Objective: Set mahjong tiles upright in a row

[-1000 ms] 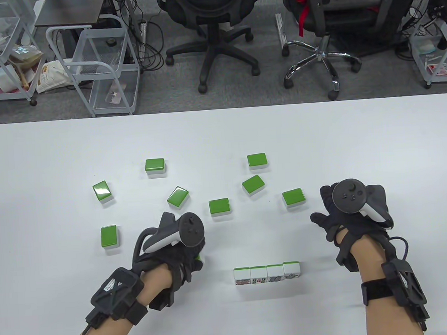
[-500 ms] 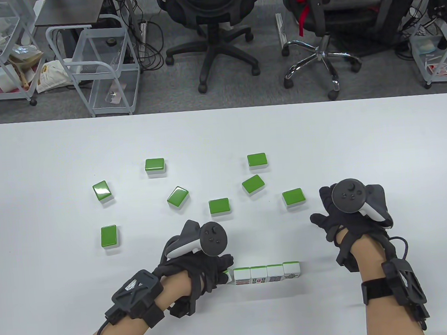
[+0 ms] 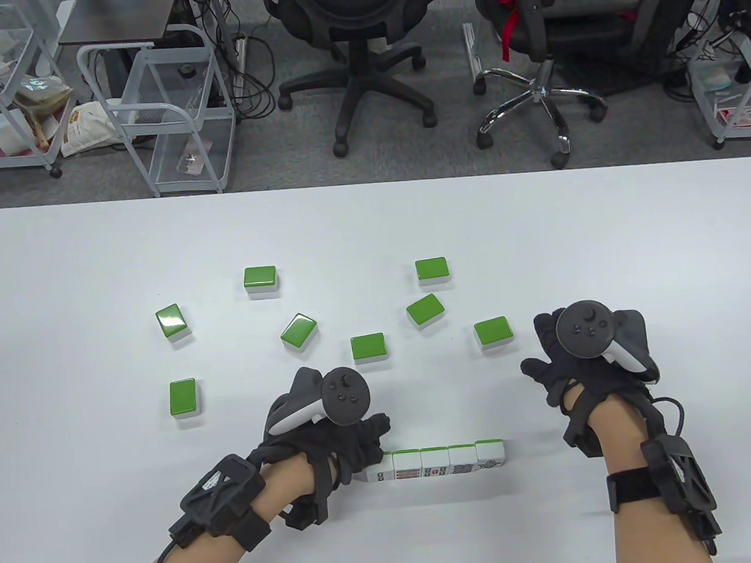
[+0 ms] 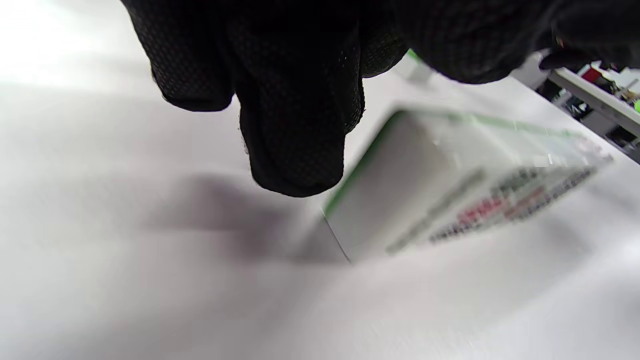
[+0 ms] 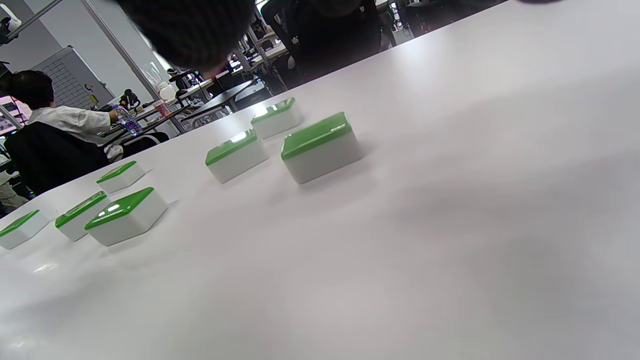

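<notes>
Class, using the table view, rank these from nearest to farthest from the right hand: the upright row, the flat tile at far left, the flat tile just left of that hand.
From the right hand:
1. Flat tile, just left.
2. Upright row, nearer the camera, left.
3. Far-left flat tile.

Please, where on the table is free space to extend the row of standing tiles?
Bare table lies right of the row, bordered by the right hand behind it. The row's left end is crowded by the left hand. Behind the row lie eight face-down tiles.
</notes>
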